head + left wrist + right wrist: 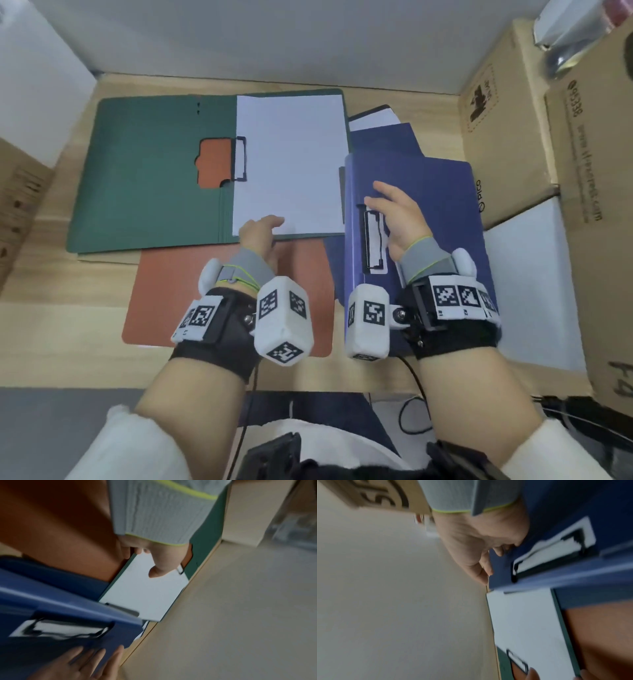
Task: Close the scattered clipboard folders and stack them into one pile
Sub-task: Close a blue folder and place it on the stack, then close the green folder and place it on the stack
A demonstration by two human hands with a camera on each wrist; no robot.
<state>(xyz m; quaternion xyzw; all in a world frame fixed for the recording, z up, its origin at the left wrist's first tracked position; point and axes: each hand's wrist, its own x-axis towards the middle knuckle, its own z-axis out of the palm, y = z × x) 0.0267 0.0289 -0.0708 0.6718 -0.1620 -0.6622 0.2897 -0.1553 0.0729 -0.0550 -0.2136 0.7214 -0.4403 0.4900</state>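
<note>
The green folder (154, 171) lies open on the wooden surface (41, 274) with a white sheet (291, 164) clipped inside; just nearer the person lies the closed orange folder (164, 298), and right of the green one the blue folders (438, 219) overlap. The left hand (258, 236) pinches the green folder's near edge, thumb on the sheet, while the right hand (397, 219) lies spread flat on the top blue folder. Beyond them, cardboard boxes (503, 113) crowd the right side, one printed "PICO".
</note>
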